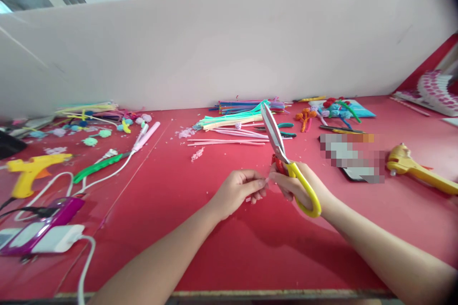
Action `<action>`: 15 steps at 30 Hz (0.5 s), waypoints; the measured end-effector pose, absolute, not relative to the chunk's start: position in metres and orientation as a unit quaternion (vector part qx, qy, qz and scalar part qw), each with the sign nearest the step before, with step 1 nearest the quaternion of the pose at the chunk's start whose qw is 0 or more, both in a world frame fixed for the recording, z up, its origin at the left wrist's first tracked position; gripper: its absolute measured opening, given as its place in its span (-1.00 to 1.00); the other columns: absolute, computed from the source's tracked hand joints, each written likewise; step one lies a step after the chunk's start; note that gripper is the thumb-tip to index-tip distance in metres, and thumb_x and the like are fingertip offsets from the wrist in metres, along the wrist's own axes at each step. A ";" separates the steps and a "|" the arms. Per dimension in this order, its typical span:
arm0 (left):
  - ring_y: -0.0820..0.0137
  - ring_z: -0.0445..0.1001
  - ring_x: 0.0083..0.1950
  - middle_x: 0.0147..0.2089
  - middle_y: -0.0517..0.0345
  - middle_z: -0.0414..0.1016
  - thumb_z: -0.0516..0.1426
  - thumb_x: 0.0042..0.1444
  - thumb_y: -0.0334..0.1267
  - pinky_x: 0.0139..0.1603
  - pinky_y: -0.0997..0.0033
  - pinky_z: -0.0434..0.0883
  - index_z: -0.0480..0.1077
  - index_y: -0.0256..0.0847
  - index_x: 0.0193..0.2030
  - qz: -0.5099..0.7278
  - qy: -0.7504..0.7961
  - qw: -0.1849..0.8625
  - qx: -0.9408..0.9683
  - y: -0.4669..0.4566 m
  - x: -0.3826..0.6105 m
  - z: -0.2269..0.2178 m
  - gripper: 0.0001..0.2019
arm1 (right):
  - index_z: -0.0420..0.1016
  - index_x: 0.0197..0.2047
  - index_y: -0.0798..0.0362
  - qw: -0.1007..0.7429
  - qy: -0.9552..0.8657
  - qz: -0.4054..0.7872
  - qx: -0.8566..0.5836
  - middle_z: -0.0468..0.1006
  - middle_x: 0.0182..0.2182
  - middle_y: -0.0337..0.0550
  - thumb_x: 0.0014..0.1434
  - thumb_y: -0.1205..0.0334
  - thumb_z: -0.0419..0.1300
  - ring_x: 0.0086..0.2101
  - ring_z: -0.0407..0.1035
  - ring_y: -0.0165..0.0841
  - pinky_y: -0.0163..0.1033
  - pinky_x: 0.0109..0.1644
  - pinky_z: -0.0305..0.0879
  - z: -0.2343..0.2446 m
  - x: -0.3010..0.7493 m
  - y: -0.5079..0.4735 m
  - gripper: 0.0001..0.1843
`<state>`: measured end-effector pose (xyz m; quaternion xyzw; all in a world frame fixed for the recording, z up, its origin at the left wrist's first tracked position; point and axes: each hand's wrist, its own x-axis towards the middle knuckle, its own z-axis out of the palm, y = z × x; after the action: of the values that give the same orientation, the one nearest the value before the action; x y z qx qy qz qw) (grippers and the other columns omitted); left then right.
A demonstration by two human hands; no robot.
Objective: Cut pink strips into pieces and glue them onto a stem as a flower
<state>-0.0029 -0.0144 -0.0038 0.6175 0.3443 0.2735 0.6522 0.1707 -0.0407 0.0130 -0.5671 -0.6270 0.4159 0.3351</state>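
Note:
My right hand point(298, 183) holds a pair of scissors point(275, 133) with yellow handles, its blades pointing up and away from me. Just left of it, my left hand point(239, 188) is closed in a pinch on a small pale pink piece point(266, 180), which looks like fuzzy pipe cleaner. Fingertips of both hands nearly meet at this piece, and much of it is hidden. Beyond the hands lie loose pink pipe cleaners point(229, 142) and a bundle of mint green ones point(232, 120). Pink fluff clippings point(197, 154) are scattered on the red table point(171, 238).
Green-handled pliers point(286, 125) lie behind the scissors. To the right are a pixelated phone-like object point(350, 157), a yellow glue gun point(411, 167) and fuzzy flowers point(336, 107). At left are another yellow glue gun point(32, 169), a green cutter point(96, 167) and a purple power strip point(67, 209) with cords.

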 end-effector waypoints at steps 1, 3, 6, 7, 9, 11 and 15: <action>0.51 0.29 -0.52 -0.48 0.16 0.35 0.02 0.08 -0.16 -0.47 0.49 0.25 0.33 -0.29 -0.41 0.278 0.355 0.627 0.636 -0.013 -0.004 -0.003 -0.78 | 0.23 -0.55 0.05 0.339 -0.619 0.407 -0.580 0.21 -0.80 -0.38 0.02 0.17 -0.01 -0.71 0.13 -0.50 -0.40 -0.56 0.10 0.015 0.173 -0.040 -0.81; 0.50 0.30 -0.48 -0.47 0.18 0.33 0.01 0.09 -0.16 -0.41 0.47 0.26 0.33 -0.27 -0.41 0.304 0.383 0.540 0.685 -0.010 -0.008 -0.002 -0.78 | 0.23 -0.55 0.05 0.341 -0.602 0.375 -0.617 0.20 -0.80 -0.38 0.01 0.15 0.00 -0.72 0.13 -0.51 -0.40 -0.57 0.08 0.017 0.179 -0.035 -0.80; 0.46 0.32 -0.34 -0.35 0.13 0.33 -0.01 0.10 -0.19 -0.28 0.46 0.26 0.34 -0.25 -0.46 0.342 0.412 0.374 0.757 -0.003 -0.015 -0.001 -0.77 | 0.26 -0.55 0.06 0.270 -0.612 0.285 -0.686 0.24 -0.77 -0.34 -0.01 0.13 0.00 -0.71 0.15 -0.49 -0.39 -0.59 0.01 0.012 0.194 -0.024 -0.80; 0.46 0.31 -0.32 -0.30 0.12 0.32 -0.01 0.11 -0.19 -0.26 0.46 0.25 0.34 -0.25 -0.49 0.344 0.417 0.334 0.772 -0.001 -0.017 -0.001 -0.76 | 0.28 -0.54 0.06 0.227 -0.622 0.247 -0.707 0.28 -0.74 -0.30 -0.01 0.13 0.00 -0.69 0.16 -0.47 -0.38 -0.59 -0.02 0.008 0.198 -0.019 -0.80; 0.48 0.30 -0.34 -0.25 0.11 0.31 0.00 0.09 -0.23 -0.29 0.47 0.25 0.32 -0.24 -0.49 0.338 0.429 0.282 0.789 0.003 -0.020 -0.004 -0.79 | 0.30 -0.53 0.06 0.158 -0.656 0.184 -0.715 0.36 -0.66 -0.22 -0.01 0.14 -0.01 -0.64 0.22 -0.44 -0.37 -0.57 -0.05 -0.002 0.205 -0.011 -0.80; 0.51 0.27 -0.40 -0.23 0.14 0.31 0.03 0.06 -0.30 -0.31 0.48 0.26 0.33 -0.22 -0.40 0.328 0.441 0.250 0.797 0.006 -0.022 -0.008 -0.91 | 0.31 -0.53 0.05 0.101 -0.673 0.152 -0.717 0.40 -0.62 -0.17 0.00 0.15 -0.03 -0.61 0.24 -0.41 -0.35 -0.56 -0.07 -0.010 0.209 -0.006 -0.79; 0.51 0.26 -0.42 -0.25 0.19 0.32 0.04 0.02 -0.39 -0.33 0.49 0.25 0.33 -0.17 -0.31 0.287 0.434 0.233 0.822 0.009 -0.026 -0.012 -0.89 | 0.33 -0.51 0.04 0.084 -0.670 0.102 -0.730 0.43 -0.59 -0.12 0.03 0.07 -0.04 -0.60 0.23 -0.39 -0.33 -0.55 -0.11 -0.010 0.208 -0.006 -0.73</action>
<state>-0.0255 0.0093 -0.0124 0.8216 0.4338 0.2873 0.2328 0.2078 -0.0062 -0.0098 -0.7304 -0.6701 0.1016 0.0845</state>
